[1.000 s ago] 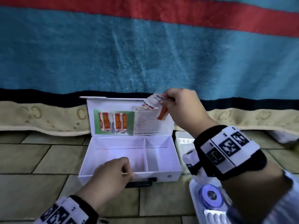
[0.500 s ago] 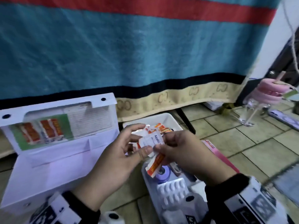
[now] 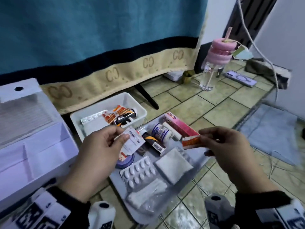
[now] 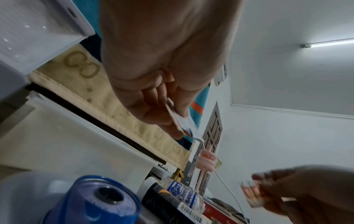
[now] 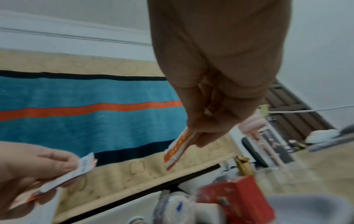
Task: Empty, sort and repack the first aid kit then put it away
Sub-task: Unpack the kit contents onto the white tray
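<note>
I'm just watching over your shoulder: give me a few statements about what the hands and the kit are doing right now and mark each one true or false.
1. The left hand pinches an alcohol pad sachet. True.
2. The right hand is bare, holding nothing. False: it pinches an orange-and-white plaster strip.
3. The white first aid box stands open, its visible compartments bare. True.
4. The blister pack of white tablets lies inside the box. False: it lies on the flat tray on the floor.
5. The pink Bacidin carton stands upright. False: it lies flat.
</note>
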Demonstrator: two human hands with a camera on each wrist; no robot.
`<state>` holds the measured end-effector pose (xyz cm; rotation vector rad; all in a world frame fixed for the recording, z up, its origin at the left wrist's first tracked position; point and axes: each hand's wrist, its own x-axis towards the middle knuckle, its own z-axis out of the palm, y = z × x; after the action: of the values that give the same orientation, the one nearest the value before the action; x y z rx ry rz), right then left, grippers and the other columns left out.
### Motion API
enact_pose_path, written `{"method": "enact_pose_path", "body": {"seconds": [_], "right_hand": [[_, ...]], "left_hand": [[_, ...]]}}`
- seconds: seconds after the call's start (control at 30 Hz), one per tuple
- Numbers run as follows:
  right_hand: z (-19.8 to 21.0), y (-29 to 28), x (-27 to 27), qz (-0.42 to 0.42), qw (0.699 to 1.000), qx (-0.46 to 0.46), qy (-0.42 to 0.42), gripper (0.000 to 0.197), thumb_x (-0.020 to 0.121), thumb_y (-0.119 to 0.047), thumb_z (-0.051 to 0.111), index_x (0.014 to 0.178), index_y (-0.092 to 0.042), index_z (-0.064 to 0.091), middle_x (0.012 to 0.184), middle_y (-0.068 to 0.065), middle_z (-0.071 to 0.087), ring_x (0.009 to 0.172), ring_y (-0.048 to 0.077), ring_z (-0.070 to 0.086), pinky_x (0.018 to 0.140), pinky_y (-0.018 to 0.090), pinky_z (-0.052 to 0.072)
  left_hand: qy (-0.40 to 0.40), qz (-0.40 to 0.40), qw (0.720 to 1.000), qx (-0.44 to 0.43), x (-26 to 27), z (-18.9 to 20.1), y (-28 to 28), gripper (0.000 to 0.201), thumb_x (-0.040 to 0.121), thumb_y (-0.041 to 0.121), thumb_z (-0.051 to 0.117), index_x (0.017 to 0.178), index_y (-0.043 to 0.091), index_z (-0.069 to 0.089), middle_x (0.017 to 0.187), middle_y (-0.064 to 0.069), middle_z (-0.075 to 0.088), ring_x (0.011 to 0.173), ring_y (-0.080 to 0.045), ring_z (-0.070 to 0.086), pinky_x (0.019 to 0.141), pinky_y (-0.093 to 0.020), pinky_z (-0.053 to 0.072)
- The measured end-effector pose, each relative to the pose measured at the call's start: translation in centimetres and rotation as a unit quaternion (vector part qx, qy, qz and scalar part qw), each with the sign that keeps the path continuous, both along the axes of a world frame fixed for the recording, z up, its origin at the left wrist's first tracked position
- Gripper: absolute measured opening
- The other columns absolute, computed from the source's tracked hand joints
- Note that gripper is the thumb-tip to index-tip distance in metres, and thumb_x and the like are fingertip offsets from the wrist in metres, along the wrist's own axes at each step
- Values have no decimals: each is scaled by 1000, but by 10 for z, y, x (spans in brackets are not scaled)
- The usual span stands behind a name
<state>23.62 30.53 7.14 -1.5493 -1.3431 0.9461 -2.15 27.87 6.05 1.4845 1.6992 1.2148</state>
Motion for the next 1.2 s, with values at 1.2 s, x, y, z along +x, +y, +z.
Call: {"method": "enact_pose_path", "body": {"seconds": [1.2], "right_hand": [[-42,-2,7,-45,956,96,-274,10,81,-29,70,86,-21,66,83,-5,58,73,13,54,64,21,36]], "left_hand": [[-4,-41,995,-88,31,-2,2,9,86,20,64,77,21,65,78,5,72,75,-28,66,70,-41,55]]}}
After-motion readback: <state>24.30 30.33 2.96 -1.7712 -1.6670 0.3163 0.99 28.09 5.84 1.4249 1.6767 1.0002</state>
